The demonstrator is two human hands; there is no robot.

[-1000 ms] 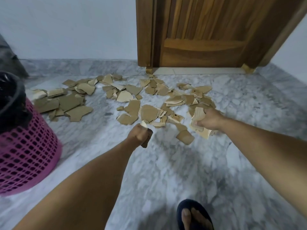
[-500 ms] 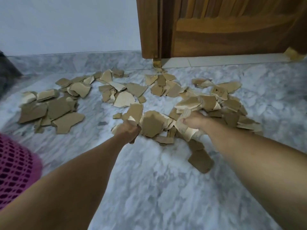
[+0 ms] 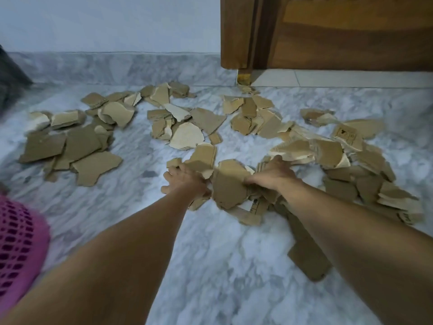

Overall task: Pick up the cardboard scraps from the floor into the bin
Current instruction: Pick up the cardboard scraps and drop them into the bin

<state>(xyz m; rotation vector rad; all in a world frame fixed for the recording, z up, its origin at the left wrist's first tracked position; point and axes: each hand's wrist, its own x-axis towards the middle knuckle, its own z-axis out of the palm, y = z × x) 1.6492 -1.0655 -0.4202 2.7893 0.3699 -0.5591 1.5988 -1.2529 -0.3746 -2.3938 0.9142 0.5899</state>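
Torn brown cardboard scraps [image 3: 186, 137] lie scattered over the grey marble floor [image 3: 210, 266] in a left pile [image 3: 77, 146], a middle pile and a right pile [image 3: 328, 151]. My left hand [image 3: 185, 181] rests low on the middle heap, fingers curled over scraps, with more pieces sticking out beneath it. My right hand [image 3: 271, 174] grips a bunch of scraps just to the right. A large scrap [image 3: 229, 184] sits between both hands. The pink mesh bin [image 3: 21, 235] shows only its side at the lower left edge.
A wooden door [image 3: 339, 31] and its frame stand at the back right, above a pale threshold. A marble skirting runs along the white wall. A dark object [image 3: 11, 78] sits at the far left edge. One flat scrap [image 3: 307, 261] lies under my right forearm.
The view has dropped closer to the floor and the bin has slid mostly out of sight. Both hands, each holding scraps, have moved forward and down onto the middle heap.
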